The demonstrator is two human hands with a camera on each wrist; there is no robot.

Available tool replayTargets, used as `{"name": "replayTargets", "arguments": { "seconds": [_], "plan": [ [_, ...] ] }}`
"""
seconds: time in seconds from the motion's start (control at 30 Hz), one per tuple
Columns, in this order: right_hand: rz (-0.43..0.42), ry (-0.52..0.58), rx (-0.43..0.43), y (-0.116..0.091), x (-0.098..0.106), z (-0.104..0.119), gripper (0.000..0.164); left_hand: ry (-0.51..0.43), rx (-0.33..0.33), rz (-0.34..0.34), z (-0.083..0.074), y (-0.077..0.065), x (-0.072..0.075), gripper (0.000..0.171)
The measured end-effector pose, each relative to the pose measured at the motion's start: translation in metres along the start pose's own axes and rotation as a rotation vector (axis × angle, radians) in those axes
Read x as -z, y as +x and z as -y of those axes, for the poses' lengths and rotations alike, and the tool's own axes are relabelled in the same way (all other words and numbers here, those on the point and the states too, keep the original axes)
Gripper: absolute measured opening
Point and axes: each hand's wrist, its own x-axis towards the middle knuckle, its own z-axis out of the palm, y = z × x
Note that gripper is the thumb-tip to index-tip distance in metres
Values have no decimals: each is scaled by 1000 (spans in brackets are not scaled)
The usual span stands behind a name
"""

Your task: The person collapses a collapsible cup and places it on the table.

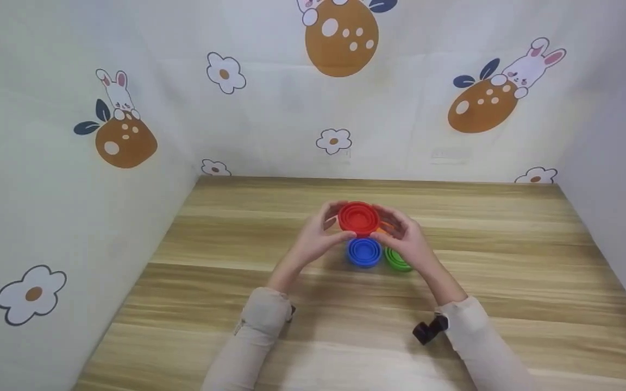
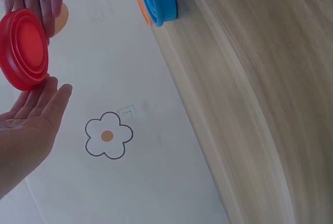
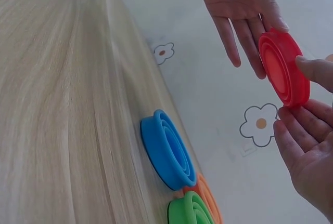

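A red collapsible cup (image 1: 358, 218), pressed flat into concentric rings, is raised above the table between both hands. My left hand (image 1: 313, 236) grips its left edge, thumb at the near rim and fingers at the far side. On the opposite edge my right hand (image 1: 413, 241) holds it the same way. The right wrist view shows the red cup (image 3: 283, 68) standing clear of the table, a thumb on its rim. Beneath the hands lie a blue cup (image 1: 364, 252) and a green cup (image 1: 398, 260), flattened alike. An orange cup (image 1: 385, 227) is mostly hidden behind the right fingers.
The wood-grain table (image 1: 210, 304) meets a printed back wall (image 1: 269, 119) with rabbits and flowers. Side walls close it in on the left (image 1: 74, 217) and right (image 1: 606, 136). A black wrist device (image 1: 431, 329) juts inward from the right sleeve.
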Motion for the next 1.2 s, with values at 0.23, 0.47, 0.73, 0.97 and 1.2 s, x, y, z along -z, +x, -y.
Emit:
{"name": "replayTargets", "arguments": {
  "seconds": [0.23,0.47,0.73,0.97,1.2],
  "plan": [
    [7,20,3,3,-4,-1,61,24,25,-1,1,-1,5,68],
    [20,11,7,5,-10,-3,62,41,8,-6,5,-2,10,68],
    [38,1,1,8,-14,-8,62,50,-13,-5,12,-2,15,67],
    [50,6,10,12,-20,-16,61,53,5,-2,17,-4,20,67],
    [61,-24,10,16,-26,-25,61,73,33,8,25,-3,26,68]
  ]
}}
